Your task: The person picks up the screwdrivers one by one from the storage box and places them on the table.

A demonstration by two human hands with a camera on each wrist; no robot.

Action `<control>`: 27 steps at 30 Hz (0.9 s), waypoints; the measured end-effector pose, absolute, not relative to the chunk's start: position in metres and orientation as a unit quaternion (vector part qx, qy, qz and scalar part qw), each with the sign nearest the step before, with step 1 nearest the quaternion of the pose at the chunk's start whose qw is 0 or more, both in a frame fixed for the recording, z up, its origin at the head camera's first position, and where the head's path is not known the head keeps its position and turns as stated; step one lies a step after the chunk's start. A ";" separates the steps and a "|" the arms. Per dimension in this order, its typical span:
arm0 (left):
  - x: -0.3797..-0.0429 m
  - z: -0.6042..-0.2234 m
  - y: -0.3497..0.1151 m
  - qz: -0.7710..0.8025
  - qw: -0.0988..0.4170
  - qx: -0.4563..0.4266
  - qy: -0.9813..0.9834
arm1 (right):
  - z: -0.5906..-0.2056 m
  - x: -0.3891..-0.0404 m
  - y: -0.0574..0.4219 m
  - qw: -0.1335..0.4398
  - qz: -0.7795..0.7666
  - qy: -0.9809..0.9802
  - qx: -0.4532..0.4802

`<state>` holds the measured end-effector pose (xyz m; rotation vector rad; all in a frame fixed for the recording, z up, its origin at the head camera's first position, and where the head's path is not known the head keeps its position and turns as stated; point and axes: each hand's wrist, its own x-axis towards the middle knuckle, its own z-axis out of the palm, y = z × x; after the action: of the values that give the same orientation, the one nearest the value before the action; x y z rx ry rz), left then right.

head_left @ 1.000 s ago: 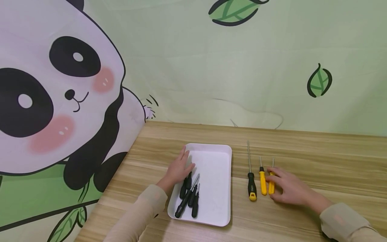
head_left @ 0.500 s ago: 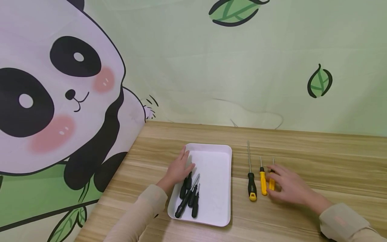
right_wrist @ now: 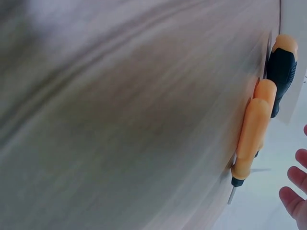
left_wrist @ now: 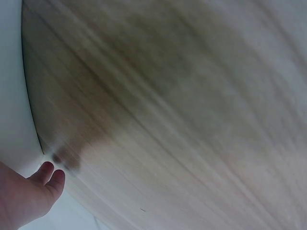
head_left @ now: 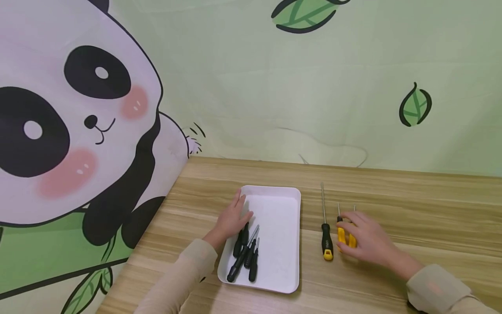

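Our right grip hovers, fingers parted and loosely bent, holding nothing [head_left: 366,237], over two yellow screwdrivers [head_left: 341,236] side by side on the bench [head_left: 392,187]. Just left of them we spot a longer black-and-yellow screwdriver [head_left: 327,240]. Across we go: our left grip [head_left: 231,220], fingers extended, lies over the white tray's [head_left: 278,248] left rim, black screwdrivers [head_left: 253,267] inside, near the wrist.
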<state>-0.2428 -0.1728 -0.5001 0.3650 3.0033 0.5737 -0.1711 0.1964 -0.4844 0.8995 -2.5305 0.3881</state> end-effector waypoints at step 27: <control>-0.244 -0.501 -0.173 0.185 0.029 0.123 0.975 | -0.478 -0.166 0.162 0.255 0.185 -0.877 0.362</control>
<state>-0.2441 -0.1725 -0.5009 0.3784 3.0068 0.5717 -0.1660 0.1622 -0.4783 0.9821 -2.3821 0.5030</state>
